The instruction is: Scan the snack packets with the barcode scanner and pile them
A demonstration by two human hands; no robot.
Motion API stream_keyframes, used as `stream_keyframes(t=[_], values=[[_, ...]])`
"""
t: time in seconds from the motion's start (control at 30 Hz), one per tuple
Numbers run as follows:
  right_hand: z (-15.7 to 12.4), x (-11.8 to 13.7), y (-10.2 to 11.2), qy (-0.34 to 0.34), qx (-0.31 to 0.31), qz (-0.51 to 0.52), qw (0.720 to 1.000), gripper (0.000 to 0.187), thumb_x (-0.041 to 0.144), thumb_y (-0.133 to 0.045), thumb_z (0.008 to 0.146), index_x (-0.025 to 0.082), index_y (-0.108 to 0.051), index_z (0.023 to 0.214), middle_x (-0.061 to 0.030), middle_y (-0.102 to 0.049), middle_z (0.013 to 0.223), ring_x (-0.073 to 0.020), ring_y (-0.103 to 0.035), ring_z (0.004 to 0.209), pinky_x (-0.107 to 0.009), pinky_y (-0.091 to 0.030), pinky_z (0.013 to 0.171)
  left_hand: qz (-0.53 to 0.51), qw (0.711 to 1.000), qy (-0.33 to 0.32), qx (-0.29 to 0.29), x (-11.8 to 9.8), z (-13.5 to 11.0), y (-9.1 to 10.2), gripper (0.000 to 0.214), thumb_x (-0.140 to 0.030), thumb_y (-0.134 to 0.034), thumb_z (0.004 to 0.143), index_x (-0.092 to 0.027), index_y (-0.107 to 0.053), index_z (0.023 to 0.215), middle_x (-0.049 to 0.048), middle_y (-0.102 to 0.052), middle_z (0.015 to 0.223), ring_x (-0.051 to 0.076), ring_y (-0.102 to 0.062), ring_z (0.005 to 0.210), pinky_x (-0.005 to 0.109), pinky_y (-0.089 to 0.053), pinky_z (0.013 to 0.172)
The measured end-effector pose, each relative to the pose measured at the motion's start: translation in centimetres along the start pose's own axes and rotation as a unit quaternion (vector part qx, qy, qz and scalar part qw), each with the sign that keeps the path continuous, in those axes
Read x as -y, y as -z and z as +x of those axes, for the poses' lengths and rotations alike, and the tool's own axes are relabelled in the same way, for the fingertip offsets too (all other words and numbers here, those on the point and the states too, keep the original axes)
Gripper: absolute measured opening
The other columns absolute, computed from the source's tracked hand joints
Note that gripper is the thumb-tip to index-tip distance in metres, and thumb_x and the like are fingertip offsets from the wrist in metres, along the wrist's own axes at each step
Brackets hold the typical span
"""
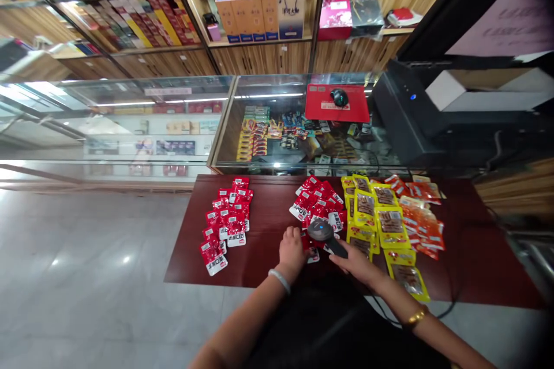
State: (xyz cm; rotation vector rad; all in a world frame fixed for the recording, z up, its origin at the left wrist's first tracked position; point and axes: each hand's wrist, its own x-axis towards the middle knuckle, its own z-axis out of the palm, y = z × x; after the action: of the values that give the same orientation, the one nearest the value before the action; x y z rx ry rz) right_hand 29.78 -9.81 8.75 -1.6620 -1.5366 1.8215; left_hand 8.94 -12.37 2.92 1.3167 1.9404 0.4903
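My right hand point(357, 262) is wrapped round the handle of a dark barcode scanner point(321, 230), whose head shows a small blue light. The scanner head hangs over a pile of red snack packets point(318, 199) and hides part of it. Just left of the scanner, my left hand point(291, 251) has its fingers curled at the edge of a red packet point(306, 240), which is mostly covered. Another group of red packets point(229, 219) lies overlapping on the table's left part. Yellow-edged snack packets point(392, 225) lie right of the scanner, with orange packets point(424, 222) beyond them.
The dark red table point(268, 202) stands against a glass display case point(268, 92). On the glass lie a red mat point(315, 106) and a computer mouse point(339, 97). Black equipment point(411, 121) with an open white box point(489, 92) is at right. A cable point(450, 308) trails near my right forearm.
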Motion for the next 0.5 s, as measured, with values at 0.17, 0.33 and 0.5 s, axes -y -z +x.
stream_keyframes(t=[0.17, 0.33, 0.5], values=[[0.1, -0.1, 0.2, 0.014, 0.024, -0.004, 1.0, 0.053, 0.039, -0.069, 0.076, 0.016, -0.064, 0.123, -0.007, -0.077, 0.098, -0.0283, -0.07, 0.091, -0.042, -0.054, 0.085, 0.026, 0.998, 0.032, 0.04, 1.0, -0.6, 0.5, 0.054, -0.02, -0.074, 0.071, -0.019, -0.049, 0.118, 0.0131, -0.066, 0.103, 0.03, -0.063, 0.104, 0.036, -0.043, 0.091], [1.5, 0.7, -1.4, 0.069, 0.058, -0.032, 0.995, 0.06, 0.039, -0.068, 0.077, 0.016, -0.058, 0.131, -0.0133, -0.069, 0.127, -0.0321, -0.063, 0.116, -0.048, -0.044, 0.105, -0.042, 0.994, 0.092, 0.033, 2.9, -0.1, 3.4, 0.066, -0.024, -0.075, 0.073, -0.02, -0.037, 0.127, 0.0101, -0.07, 0.105, 0.023, -0.067, 0.096, 0.027, -0.046, 0.079], [3.4, 3.0, -5.5, 0.119, 0.129, -0.046, 0.983, 0.057, 0.034, -0.072, 0.074, 0.016, -0.062, 0.127, -0.0143, -0.07, 0.126, -0.0343, -0.063, 0.117, -0.051, -0.043, 0.106, -0.074, 0.991, 0.112, 0.021, 6.4, 0.6, 7.4, 0.042, -0.017, -0.078, 0.064, -0.018, -0.052, 0.096, 0.0062, -0.07, 0.091, 0.02, -0.066, 0.084, 0.026, -0.045, 0.072]])
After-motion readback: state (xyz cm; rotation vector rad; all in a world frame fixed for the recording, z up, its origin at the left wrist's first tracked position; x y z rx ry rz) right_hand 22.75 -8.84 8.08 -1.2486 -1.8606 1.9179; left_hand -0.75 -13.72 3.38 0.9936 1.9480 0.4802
